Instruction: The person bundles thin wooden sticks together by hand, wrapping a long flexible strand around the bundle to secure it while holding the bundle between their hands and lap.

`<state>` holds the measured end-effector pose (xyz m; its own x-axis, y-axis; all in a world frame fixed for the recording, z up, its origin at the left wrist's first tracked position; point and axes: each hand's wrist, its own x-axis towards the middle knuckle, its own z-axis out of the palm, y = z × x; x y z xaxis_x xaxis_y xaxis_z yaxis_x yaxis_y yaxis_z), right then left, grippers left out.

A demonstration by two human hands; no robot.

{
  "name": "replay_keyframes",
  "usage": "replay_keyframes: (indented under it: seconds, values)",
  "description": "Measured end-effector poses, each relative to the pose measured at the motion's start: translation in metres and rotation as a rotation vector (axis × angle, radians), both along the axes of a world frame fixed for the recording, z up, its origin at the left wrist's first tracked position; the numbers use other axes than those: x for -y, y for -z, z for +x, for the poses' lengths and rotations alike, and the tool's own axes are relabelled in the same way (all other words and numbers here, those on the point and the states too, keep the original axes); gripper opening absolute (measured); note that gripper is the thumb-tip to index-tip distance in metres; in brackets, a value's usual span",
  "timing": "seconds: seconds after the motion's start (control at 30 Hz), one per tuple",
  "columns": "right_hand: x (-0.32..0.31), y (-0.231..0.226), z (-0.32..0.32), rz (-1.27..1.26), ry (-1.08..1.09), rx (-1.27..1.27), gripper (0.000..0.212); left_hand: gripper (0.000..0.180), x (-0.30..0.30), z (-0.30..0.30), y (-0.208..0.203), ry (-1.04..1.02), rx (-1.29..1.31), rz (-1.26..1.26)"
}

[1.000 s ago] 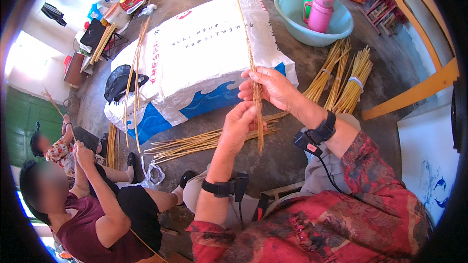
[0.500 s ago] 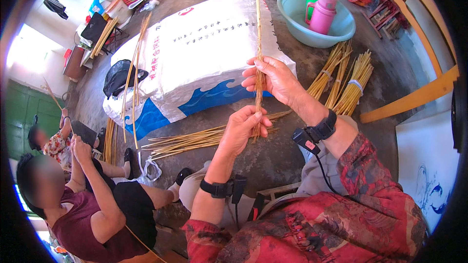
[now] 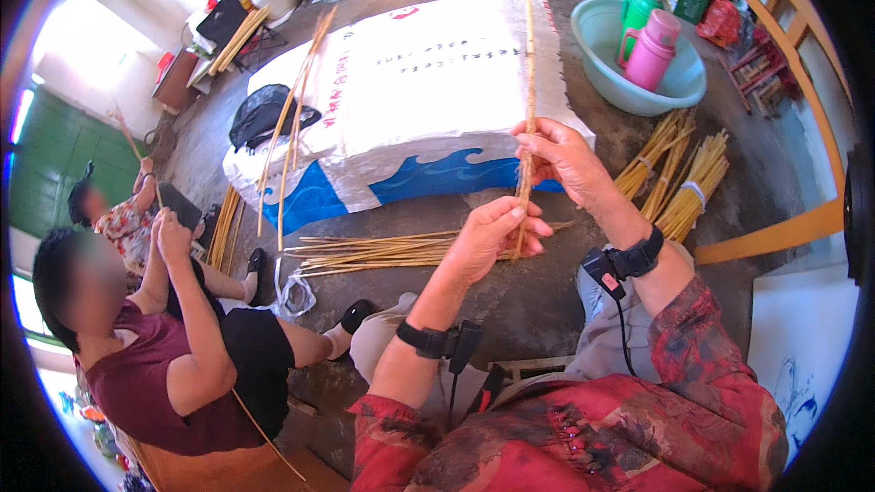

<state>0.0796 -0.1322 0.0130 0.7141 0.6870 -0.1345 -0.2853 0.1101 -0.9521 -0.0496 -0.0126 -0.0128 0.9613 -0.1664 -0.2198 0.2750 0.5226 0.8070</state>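
A long, thin tan stalk (image 3: 530,46) stands nearly upright in front of me, its top running out of the upper edge of the view. My right hand (image 3: 563,162) pinches it between thumb and fingers, just above a rough, fibrous stretch. Lower down, my left hand (image 3: 492,235) is closed around the fibrous lower end, thumb on top. A short tip shows below the left fingers. Behind the hands, a loose pile of similar stalks (image 3: 374,253) lies on the floor.
A white sack-like sheet (image 3: 437,82) covers a low, broad shape ahead, with a black bag (image 3: 262,117) and several stalks on it. Tied stalk bundles (image 3: 693,191) and a pale blue basin (image 3: 592,59) holding two flasks stand right. Two people sit left; the nearer person (image 3: 155,374) holds a stalk.
The whole view has shifted, so the scene sits further right. My right fingers, more spread before, now pinch the stalk, and my hands are slightly closer together. Both hands stay on it.
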Motion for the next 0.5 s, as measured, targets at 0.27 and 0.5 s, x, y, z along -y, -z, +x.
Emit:
replay_keyframes:
  seconds: [0.27,0.5]
  values:
    - [-0.006,-0.005,-0.009,0.036,0.056,0.071,0.017,0.024,0.004,0.004,0.005,-0.223,0.168,0.637]
    - [-0.009,-0.004,-0.013,0.009,0.127,0.165,0.016,0.015,0.013,0.000,0.004,-0.346,0.230,0.883]
